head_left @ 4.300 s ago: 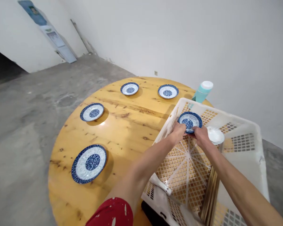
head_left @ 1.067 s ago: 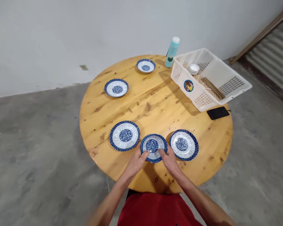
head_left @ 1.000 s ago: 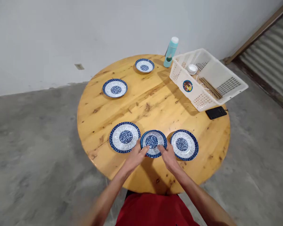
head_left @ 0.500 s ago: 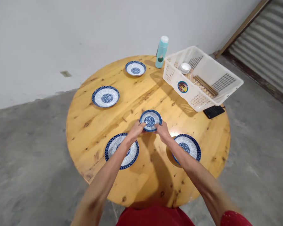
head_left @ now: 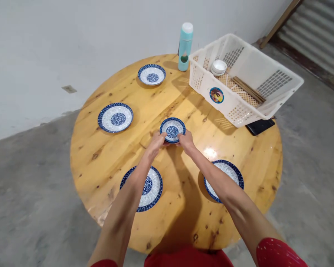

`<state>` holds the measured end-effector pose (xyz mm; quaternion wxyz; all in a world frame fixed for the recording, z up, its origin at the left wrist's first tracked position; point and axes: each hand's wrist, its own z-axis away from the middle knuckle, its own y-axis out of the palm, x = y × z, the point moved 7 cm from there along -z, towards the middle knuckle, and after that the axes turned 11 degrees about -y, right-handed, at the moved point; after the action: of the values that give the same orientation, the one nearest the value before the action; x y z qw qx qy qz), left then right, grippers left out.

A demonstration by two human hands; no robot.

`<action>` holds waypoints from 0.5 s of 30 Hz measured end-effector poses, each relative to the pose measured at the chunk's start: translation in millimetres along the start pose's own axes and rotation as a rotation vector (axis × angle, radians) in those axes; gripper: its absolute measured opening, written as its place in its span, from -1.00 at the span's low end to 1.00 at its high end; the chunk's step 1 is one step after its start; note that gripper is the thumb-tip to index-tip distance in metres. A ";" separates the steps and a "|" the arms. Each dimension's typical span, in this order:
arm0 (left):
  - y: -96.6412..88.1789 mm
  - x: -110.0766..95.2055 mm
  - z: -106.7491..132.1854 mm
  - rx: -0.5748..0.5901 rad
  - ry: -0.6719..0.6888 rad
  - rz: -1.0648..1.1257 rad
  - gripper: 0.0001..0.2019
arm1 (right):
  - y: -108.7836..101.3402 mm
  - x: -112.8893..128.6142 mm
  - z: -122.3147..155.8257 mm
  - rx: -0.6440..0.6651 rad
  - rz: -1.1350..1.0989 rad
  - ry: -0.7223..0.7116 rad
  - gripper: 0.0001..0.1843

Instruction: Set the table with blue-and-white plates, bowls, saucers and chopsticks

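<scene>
Between my two hands is a small blue-and-white plate, near the middle of the round wooden table. My left hand grips its near left edge, thumb on the rim; my right hand does the same on the near right. The fingers underneath are mostly hidden. Below my left forearm lies a larger patterned plate, partly covered by the arm. Another such plate sits partly behind my right forearm. Farther off to the left are a third plate and a fourth plate.
A white plastic basket stands at the table's right back, holding white bowls and wooden chopsticks. Beside it rises a light-blue bottle. A black phone lies near the right edge, partly under the basket.
Both hands, still on the small plate, have moved slightly forward, away from my body. The camera view has shifted a little; the other plates appear to stay in place.
</scene>
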<state>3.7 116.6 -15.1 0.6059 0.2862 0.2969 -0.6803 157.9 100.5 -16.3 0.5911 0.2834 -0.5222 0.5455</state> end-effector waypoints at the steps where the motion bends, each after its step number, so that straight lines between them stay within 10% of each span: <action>1: -1.4 -2.2 -3.0 -0.007 0.001 -0.004 -0.80 | 1.4 1.5 -2.8 0.002 0.008 0.002 -0.61; 12: -5.7 -15.2 -25.3 0.044 -0.036 -0.032 -0.73 | 8.5 20.3 -28.6 0.122 0.286 -0.047 -0.57; 15: -20.2 -29.5 -20.3 -0.096 0.081 -0.298 -0.63 | -5.5 32.4 -33.2 0.143 0.472 -0.172 -0.56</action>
<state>-12.8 152.9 -5.3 0.4988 0.2368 0.3922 -0.7358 168.8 140.5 5.2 0.3792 0.2402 -0.5824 0.6777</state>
